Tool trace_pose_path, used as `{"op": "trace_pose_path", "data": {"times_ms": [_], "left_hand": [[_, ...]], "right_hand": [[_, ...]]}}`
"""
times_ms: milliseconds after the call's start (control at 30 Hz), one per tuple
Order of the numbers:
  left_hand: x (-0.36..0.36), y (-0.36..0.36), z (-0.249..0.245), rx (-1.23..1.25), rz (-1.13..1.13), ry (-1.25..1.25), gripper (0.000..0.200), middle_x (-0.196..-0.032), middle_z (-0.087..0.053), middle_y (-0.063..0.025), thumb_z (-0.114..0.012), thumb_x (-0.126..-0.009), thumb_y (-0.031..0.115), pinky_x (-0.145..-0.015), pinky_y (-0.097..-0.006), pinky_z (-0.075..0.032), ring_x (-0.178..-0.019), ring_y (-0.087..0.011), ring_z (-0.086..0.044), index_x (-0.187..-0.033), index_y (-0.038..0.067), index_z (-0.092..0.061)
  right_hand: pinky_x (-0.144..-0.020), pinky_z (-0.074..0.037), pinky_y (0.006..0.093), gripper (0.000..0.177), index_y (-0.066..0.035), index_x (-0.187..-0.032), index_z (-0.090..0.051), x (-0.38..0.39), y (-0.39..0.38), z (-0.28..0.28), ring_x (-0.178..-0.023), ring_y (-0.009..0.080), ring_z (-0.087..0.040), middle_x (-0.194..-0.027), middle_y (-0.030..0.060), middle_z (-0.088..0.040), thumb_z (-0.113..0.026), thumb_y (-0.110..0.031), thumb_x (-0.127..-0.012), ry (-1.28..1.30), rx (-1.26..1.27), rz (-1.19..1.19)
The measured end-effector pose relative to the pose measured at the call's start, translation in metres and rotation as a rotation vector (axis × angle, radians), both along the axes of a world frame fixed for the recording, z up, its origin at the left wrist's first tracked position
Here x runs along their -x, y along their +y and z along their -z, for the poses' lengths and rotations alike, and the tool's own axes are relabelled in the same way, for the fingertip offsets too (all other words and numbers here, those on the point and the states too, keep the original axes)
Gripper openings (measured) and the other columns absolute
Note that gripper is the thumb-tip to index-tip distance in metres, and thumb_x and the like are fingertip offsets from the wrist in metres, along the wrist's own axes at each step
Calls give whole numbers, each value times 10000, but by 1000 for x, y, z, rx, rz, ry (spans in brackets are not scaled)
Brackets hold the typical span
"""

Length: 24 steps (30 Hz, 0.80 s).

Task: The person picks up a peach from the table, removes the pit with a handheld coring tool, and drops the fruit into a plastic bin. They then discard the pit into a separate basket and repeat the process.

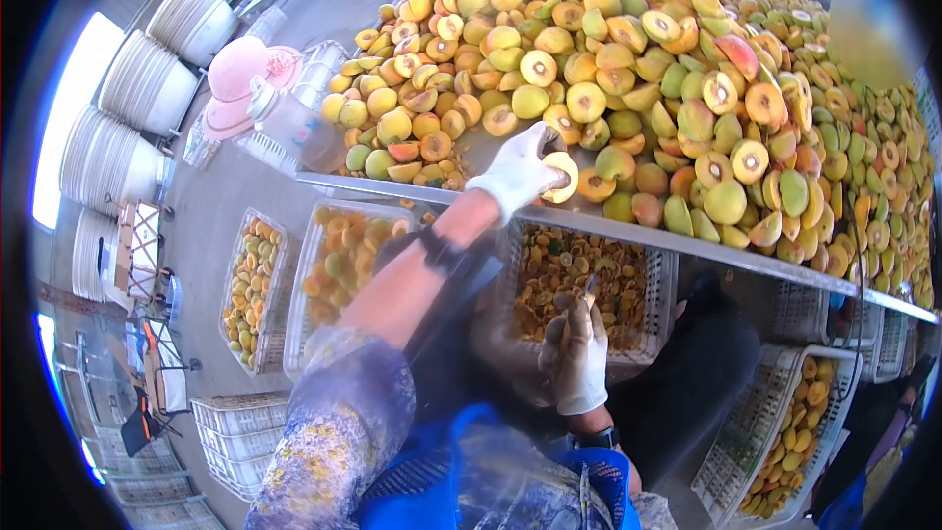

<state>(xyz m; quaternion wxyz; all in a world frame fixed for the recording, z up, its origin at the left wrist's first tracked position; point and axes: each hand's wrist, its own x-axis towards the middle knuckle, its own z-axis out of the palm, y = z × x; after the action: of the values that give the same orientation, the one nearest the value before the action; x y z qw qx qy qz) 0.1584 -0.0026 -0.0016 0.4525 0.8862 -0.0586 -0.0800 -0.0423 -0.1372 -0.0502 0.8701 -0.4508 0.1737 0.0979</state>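
Note:
A big pile of yellow, orange and green fruit (628, 59), many pieces cut in half with the stone showing, covers a metal table (687, 240). My left hand (520, 169), in a white glove, reaches to the table's near edge and grips one fruit half (564, 180). My right hand (579, 358), also gloved, is lower down near my body and holds a small knife (589, 288), blade pointing up. Just beyond my right hand stands a white crate (657, 285) filled with cut fruit pieces.
More white crates of fruit stand on the floor: two on the left (250, 290) (339, 260) and one on the right (785, 432). A pink hat (240, 79) and a clear bottle (289, 123) rest at the table's left corner. Stacked white trays (147, 83) line the far left.

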Motion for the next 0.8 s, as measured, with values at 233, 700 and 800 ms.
{"op": "trace_pose_path", "data": {"times_ms": [233, 700, 800], "left_hand": [[113, -10, -13, 314, 108, 149, 231, -924, -644, -12, -691, -820, 20, -807, -237, -492, -876, -74, -578, -1042, -3, -633], [143, -17, 42, 521, -134, -248, 329, -895, -686, -132, -595, -971, 313, -691, -313, -567, -775, -214, -678, -961, -13, -634], [145, -20, 37, 704, -255, -19, 375, -873, -687, -132, -588, -973, 343, -660, -302, -560, -742, -202, -670, -917, -24, -645]], "right_hand": [[-412, -379, 198, 338, -80, -1132, -539, -6, 11, 29, -487, 71, -484, -730, 19, -579, -512, -389, -999, -257, 250, 113], [-610, -433, 325, 371, 57, -999, -577, 15, 14, 9, -657, 164, -463, -730, 61, -552, -534, -312, -999, -427, 695, -18], [-616, -458, 354, 343, 54, -1024, -581, 9, 15, 2, -649, 210, -528, -736, 138, -601, -521, -284, -1005, -144, 633, -149]]}}
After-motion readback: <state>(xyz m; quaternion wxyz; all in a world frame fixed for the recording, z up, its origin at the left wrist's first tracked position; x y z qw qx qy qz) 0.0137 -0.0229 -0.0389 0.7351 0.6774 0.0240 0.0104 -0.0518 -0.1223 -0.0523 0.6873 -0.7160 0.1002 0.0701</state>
